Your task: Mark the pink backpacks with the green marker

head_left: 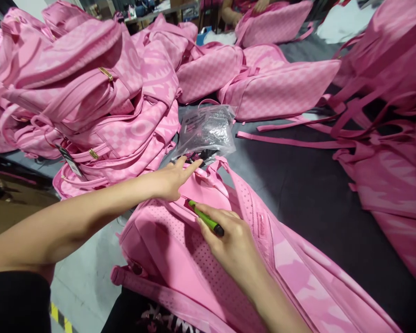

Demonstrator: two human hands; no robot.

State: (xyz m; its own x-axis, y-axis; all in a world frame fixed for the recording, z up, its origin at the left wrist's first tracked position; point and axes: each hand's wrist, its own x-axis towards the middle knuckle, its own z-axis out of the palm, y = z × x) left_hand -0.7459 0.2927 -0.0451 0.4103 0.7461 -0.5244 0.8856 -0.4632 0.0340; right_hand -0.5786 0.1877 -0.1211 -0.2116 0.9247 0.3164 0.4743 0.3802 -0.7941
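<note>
The bag lies at the table's near edge, its dotted back panel facing up, its lower strap reaching across the person's dark clothing. Over its top end, the right hand holds a green tool, fingers closed round the barrel, dark butt toward the wrist. The tool's tip points at the bag's upper seam, close by the left thumb; whether it touches the cloth, I cannot tell. The left hand rests on the bag's top edge, fingers spread wide, thumb angled down; I cannot tell whether it pinches any fabric.

Just beyond the bag's top sits a clear packet, with small black pieces at its near edge. Left of the bag rises a pile of pink bags with gold-coloured fittings and a dark tag. Farther beyond the bag, two checked bags lie on their sides, and past them a co-worker's hand is at another. Right of the bag are more pink bags, with loose straps. Below and left of it shows pale floor with yellow-black tape.
</note>
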